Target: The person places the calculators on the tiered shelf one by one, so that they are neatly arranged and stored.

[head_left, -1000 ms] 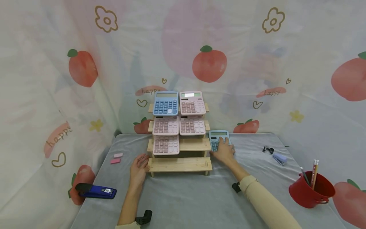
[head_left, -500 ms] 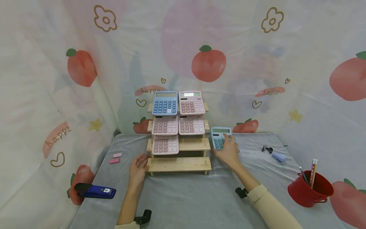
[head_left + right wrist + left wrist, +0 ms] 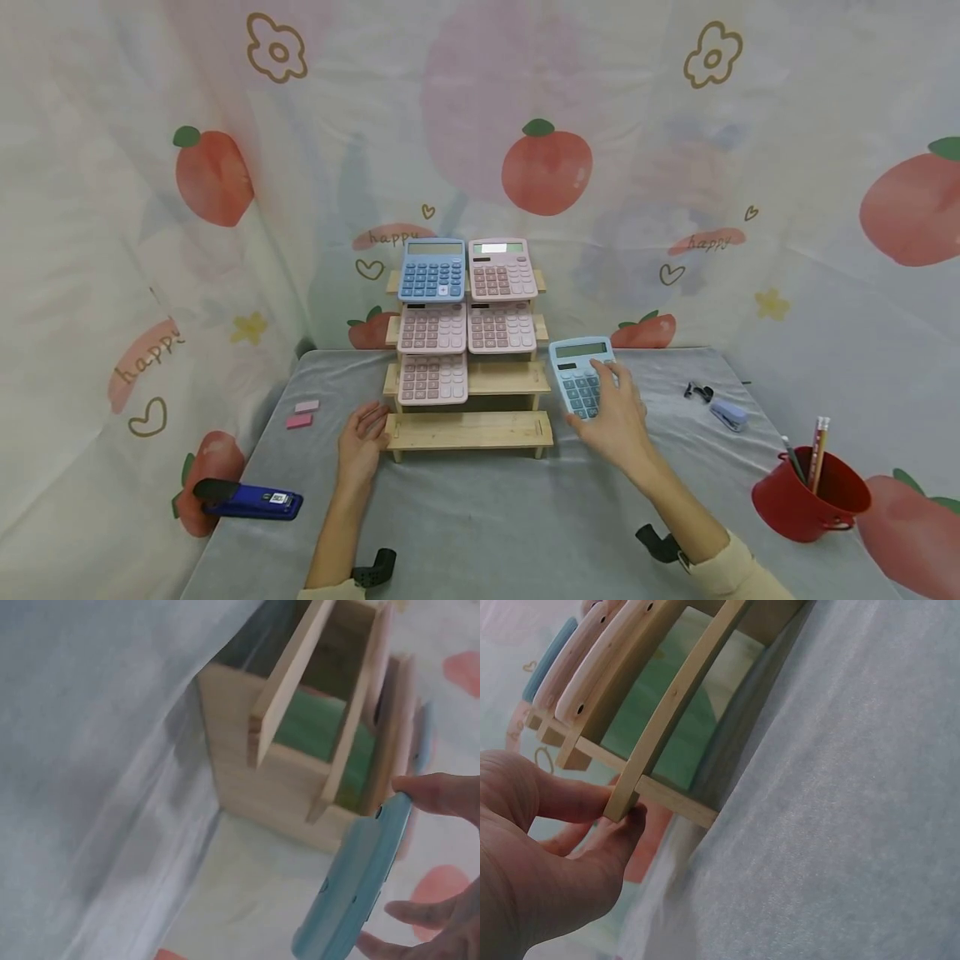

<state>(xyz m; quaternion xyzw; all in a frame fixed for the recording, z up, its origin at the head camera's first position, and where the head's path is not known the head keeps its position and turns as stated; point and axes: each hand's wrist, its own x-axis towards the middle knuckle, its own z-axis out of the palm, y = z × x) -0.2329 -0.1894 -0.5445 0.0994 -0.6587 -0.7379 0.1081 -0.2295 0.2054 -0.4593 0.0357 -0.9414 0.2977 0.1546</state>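
Observation:
My right hand (image 3: 621, 423) grips a light blue calculator (image 3: 577, 379) by its edges, just right of a stepped wooden rack (image 3: 470, 432). In the right wrist view the same calculator (image 3: 349, 889) is tilted, thumb at one end and fingers at the other. At the rack's lower left corner is my left hand (image 3: 362, 446); its wrist view shows thumb and fingers pinching the end of the lowest plank (image 3: 656, 724). A blue calculator (image 3: 432, 271) and a pink calculator (image 3: 502, 271) stand on the top step. Several more pink calculators lean below them, while the bottom step is bare.
Pink erasers (image 3: 300, 421) and a dark blue stapler (image 3: 251, 500) lie at the left. On the right are black clips (image 3: 699, 392), a small light blue stapler (image 3: 729, 414) and a red bucket (image 3: 795, 508) holding pencils. A patterned cloth (image 3: 675, 167) hangs behind the grey-covered table (image 3: 480, 517).
My right hand has lifted the light blue calculator from beside the rack and brought it nearer, tilting it. My left hand stays at the rack's corner.

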